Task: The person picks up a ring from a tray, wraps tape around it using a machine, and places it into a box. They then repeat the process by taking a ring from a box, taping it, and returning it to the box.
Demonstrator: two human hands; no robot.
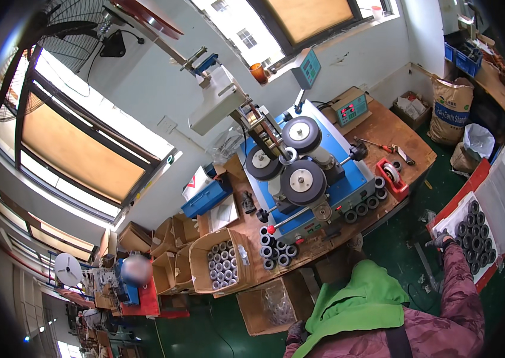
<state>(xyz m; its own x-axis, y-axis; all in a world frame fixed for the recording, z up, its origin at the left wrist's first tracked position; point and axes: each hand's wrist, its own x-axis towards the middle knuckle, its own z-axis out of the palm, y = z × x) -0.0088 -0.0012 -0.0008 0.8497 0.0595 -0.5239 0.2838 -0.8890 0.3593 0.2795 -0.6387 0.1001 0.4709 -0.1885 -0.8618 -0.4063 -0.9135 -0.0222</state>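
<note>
My right hand (440, 240), in a grey glove, reaches out at the right beside a white sheet (441, 222) on a red-edged surface. Its fingers look stretched out, with nothing visible in them. Several black rings (475, 230) lie in rows on that sheet, close to the hand. My left hand (296, 332), in a dark glove, hangs low next to an open cardboard box (255, 316) holding clear plastic. How its fingers lie is too small and partly hidden to make out. Green cloth (363, 292) covers part of my front.
On the wooden bench (410, 138) stands a blue machine (348, 156) with three dark wheels. Grey rings (268, 250) lie along its front. A cardboard box (194, 262) of grey rings stands at the left. Screwdriver (377, 144), red tape dispenser (391, 173) and sack (450, 110) are at the right.
</note>
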